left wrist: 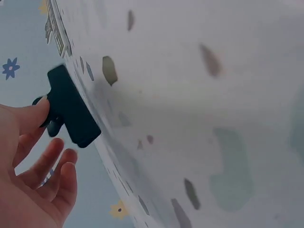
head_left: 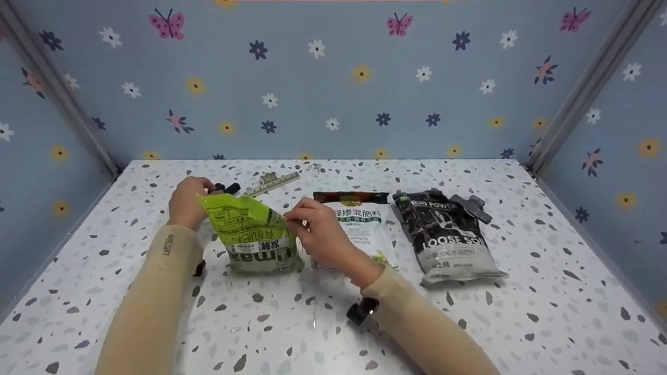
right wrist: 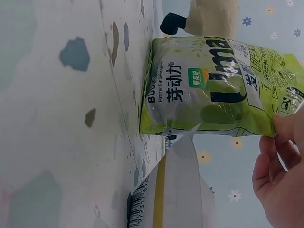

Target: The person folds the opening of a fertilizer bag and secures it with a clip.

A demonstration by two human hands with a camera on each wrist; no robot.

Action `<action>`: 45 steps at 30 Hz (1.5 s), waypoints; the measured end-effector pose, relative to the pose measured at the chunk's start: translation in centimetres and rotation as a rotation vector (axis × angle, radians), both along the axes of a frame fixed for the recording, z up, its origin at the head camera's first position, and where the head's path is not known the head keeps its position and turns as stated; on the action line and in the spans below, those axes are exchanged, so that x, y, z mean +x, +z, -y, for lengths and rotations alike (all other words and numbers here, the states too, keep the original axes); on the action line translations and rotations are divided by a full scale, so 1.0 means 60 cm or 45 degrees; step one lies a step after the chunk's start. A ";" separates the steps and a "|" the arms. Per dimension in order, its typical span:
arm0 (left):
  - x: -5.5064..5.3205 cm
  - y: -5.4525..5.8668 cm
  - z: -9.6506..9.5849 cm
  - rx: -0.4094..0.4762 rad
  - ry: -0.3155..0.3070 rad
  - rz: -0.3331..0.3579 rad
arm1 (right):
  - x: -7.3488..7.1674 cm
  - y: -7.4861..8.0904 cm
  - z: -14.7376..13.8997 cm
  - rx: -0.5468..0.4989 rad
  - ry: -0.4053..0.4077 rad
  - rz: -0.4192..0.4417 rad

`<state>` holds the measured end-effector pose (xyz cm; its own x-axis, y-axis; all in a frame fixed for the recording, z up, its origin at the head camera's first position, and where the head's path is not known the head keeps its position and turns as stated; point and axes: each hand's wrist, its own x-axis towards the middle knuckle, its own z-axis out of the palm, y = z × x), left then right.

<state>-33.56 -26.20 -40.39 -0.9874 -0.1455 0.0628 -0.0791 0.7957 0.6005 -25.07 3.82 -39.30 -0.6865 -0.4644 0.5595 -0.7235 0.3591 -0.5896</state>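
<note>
Two hands flank the green bag (head_left: 255,239), which stands left of centre in the head view, its base seeming to rest on the desk (head_left: 323,344). Its right top corner sits between thumb and fingers of the right hand (head_left: 322,229), pinched nearly closed on the film. The left hand (head_left: 188,202), at the bag's upper left, pinches the dark clip (left wrist: 73,107) by its handles between thumb and forefinger; the remaining fingers curl loosely, apart from it. What matters most is how the clip lies to the bag's top edge: in the head view it shows just above that edge, near the left end, so the left hand is nearer to that end while the right hand already touches the other. Whether clip and film touch cannot be told. The clip's long axis slants from upper left to lower right in the left wrist view, its broad bar facing right, away from the palm; whether its mouth is parted is unclear. As for the bag, its long axis runs upright with a slight lean toward the left of the frame, its top pointing up, and the top edge slopes down toward the right hand.
</note>
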 end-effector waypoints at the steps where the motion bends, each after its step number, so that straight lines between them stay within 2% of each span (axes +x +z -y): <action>1: 0.003 0.000 0.002 -0.002 -0.001 -0.010 | 0.000 0.000 0.000 0.001 0.001 0.011; 4: 0.014 0.002 0.008 0.009 -0.010 -0.048 | 0.000 0.004 0.001 0.009 0.006 0.060; 8: 0.024 0.010 0.012 0.052 -0.056 -0.126 | -0.002 0.013 -0.002 0.019 0.008 0.181; 12: 0.034 0.021 0.011 0.133 -0.113 -0.148 | -0.003 0.018 -0.006 0.010 -0.001 0.314; 15: 0.044 0.028 0.010 0.159 -0.153 -0.174 | -0.003 0.018 -0.009 0.005 0.006 0.356; 19: 0.058 0.041 0.008 0.166 -0.174 -0.237 | -0.003 0.018 -0.010 0.021 0.020 0.358; 25: 0.084 0.070 -0.002 0.254 -0.125 -0.283 | -0.004 0.018 -0.010 0.044 0.007 0.346; 32: 0.120 0.108 -0.027 0.178 -0.109 -0.461 | -0.002 0.019 -0.009 0.045 -0.022 0.344; 39: 0.147 0.150 -0.049 0.121 -0.160 -0.653 | -0.001 0.020 -0.009 0.067 -0.032 0.311; 42: 0.158 0.168 -0.057 0.155 -0.188 -0.711 | -0.001 0.020 -0.009 0.077 -0.033 0.303; 45: 0.170 0.183 -0.068 0.215 -0.253 -0.723 | -0.002 0.019 -0.008 0.082 -0.034 0.296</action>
<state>-23.35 -22.14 -29.41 -0.8161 -0.0160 0.5777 0.4292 0.6527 0.6243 -25.17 4.31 -38.17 -0.8060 -0.4738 0.3548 -0.5605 0.4184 -0.7147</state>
